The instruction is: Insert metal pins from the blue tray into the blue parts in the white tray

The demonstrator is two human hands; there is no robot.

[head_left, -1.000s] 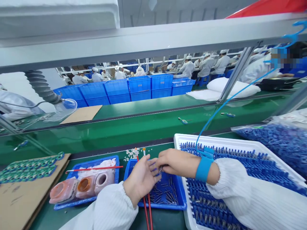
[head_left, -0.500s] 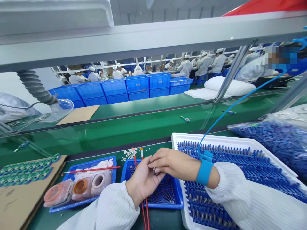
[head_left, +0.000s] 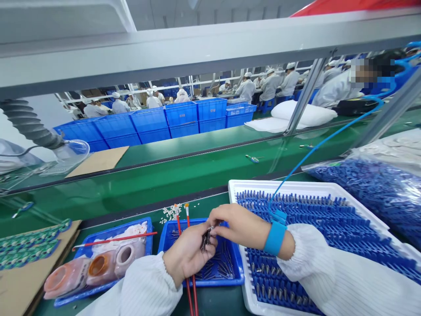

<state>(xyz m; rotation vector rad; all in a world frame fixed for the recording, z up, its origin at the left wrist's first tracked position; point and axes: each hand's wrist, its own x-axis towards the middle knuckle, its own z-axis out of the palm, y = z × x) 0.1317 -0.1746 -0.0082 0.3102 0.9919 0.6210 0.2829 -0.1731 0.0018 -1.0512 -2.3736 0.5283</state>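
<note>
My left hand (head_left: 187, 256) and my right hand (head_left: 235, 226) meet above a small blue tray (head_left: 210, 283) holding loose metal pins. A small cluster of dark metal pins (head_left: 206, 239) sits between the fingers of both hands, partly hidden by them. Both hands are curled around it. Behind my left hand stand the red handles of two brushes (head_left: 179, 226). My right wrist wears a blue antistatic strap (head_left: 275, 238), with a blue cord (head_left: 315, 158) running up from it. Under that forearm lies a white tray (head_left: 279, 186) with rows of metal-tipped parts in blue racks.
To the left are a blue tray (head_left: 131, 228) with pink-crusted pots and a cardboard sheet (head_left: 42, 259) with green strips. A bag of blue parts (head_left: 371, 193) lies at right. Green conveyor belts and blue crates lie ahead, with co-workers in white beyond.
My left hand's fingers, spread a second ago, have curled in around the pins alongside my right hand. The whole scene has slid leftward in view.
</note>
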